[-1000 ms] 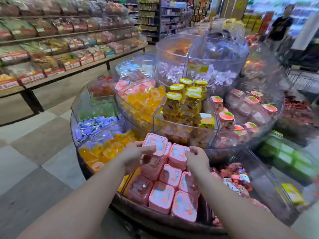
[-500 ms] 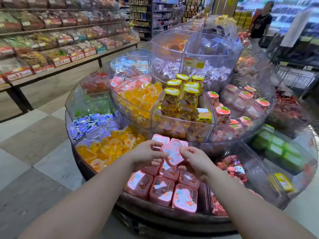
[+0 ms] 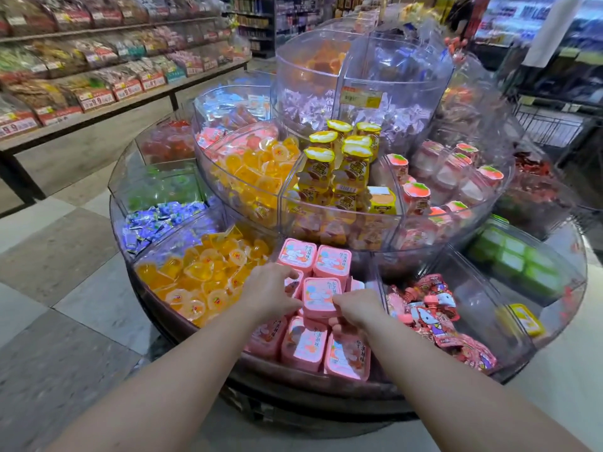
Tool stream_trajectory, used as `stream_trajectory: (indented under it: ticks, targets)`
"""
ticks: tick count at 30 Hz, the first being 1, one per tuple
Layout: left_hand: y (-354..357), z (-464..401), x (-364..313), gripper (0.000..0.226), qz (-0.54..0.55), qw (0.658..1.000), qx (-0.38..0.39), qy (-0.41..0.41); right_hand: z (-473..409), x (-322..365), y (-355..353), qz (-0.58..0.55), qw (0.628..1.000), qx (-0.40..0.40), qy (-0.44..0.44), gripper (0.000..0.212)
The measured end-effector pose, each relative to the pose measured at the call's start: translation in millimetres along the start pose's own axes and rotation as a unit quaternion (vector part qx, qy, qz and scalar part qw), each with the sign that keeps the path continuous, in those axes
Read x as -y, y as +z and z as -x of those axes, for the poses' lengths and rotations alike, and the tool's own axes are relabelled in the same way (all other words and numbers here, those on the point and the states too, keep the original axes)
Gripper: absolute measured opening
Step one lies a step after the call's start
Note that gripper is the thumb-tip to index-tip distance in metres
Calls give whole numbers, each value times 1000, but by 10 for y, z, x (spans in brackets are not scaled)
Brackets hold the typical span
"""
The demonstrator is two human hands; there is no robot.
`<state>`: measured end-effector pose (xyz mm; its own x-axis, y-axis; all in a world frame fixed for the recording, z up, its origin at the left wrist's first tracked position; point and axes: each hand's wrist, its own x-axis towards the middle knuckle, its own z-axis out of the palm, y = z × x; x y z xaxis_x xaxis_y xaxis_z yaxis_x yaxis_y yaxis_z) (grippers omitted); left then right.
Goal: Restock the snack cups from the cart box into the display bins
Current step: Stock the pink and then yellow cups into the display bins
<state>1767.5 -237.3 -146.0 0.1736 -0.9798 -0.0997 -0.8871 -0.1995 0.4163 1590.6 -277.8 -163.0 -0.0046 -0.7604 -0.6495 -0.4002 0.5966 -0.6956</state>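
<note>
My right hand point(image 3: 357, 309) pinches the near right edge of a pink cup point(image 3: 321, 296), fingers curled under its rim. My left hand point(image 3: 269, 288) curls against the cup's left side, holding it too. The cup sits atop other pink cups point(image 3: 305, 345) packed in the front bin point(image 3: 293, 378) of the round display. Left of that bin lie orange jellies point(image 3: 199, 275); right, red pouches point(image 3: 437, 308). Beyond, on the upper tier, stand yellow-capped bottles point(image 3: 336, 164).

snack cups point(image 3: 321, 296) stacked in the front bin point(image 3: 293, 378); jelly bin point(image 3: 156, 298) left, pouch bin point(image 3: 509, 370) right, bottles point(image 3: 339, 164) behind.
</note>
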Motion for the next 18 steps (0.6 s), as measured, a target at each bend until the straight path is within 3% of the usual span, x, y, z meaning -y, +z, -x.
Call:
stream_trajectory:
  ticks: [6, 8, 11, 15, 18]
  targets:
    - [55, -11, -111, 41, -5, 1000, 1, 2, 119, -32, -48, -48, 997, 51, 15, 20]
    - [13, -37, -161, 43, 51, 998, 23, -30, 148, -45, -127, -17, 997, 75, -11, 20]
    - [-52, -116, -352, 40, 88, 994, -7, -71, 202, -5, -401, -28, 993, 70, -94, 12]
    - [56, -232, -1080, 36, 78, 994, -62, -49, 250, 34, -1055, -60, 983, 69, -156, 9]
    - [381, -299, -1858, 36, 68, 996, -55, 3, 131, -101, -1810, 23, 975, -20, -220, 7]
